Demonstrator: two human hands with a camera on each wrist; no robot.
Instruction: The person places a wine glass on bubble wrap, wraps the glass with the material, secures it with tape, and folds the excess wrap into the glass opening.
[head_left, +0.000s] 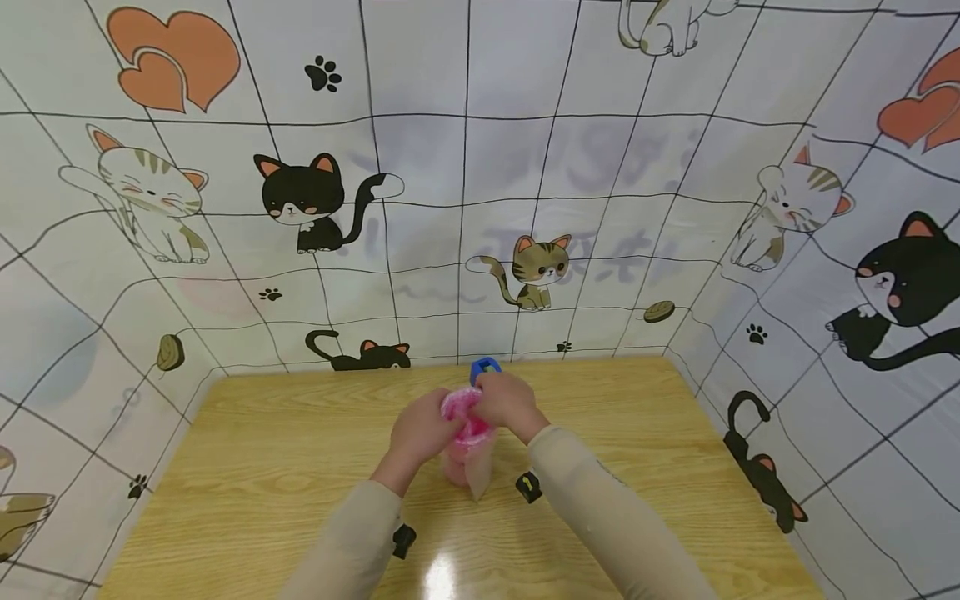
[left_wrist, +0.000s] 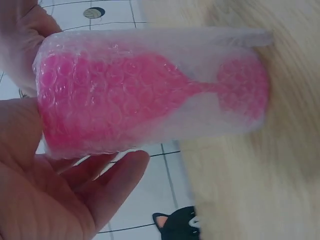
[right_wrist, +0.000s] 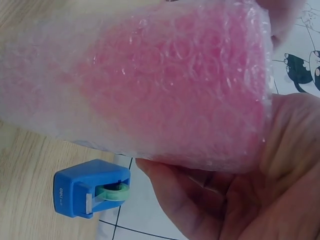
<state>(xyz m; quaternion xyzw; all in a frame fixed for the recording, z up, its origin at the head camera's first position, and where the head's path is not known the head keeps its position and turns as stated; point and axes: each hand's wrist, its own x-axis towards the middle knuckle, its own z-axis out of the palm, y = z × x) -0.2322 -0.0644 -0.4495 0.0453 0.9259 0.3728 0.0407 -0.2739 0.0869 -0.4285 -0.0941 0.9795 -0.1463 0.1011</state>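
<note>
A pink goblet (left_wrist: 145, 87) stands upright on the table, rolled in clear bubble wrap (right_wrist: 150, 90). Its stem and foot show through the wrap in the left wrist view. My left hand (head_left: 423, 425) grips the top of the roll from the left, thumb at the opening. From the right, my right hand (head_left: 510, 404) holds the same upper edge, its fingers along the side. A loose pointed flap of the wrap (head_left: 480, 473) hangs toward me. Just behind the right hand is a blue tape dispenser (right_wrist: 75, 195) with a greenish roll.
The wooden table (head_left: 285, 467) meets a cat-patterned cloth (head_left: 420, 242) at its back and sides. Small black pieces (head_left: 528, 487) show beside the forearms. The tape dispenser sits near the table's far edge.
</note>
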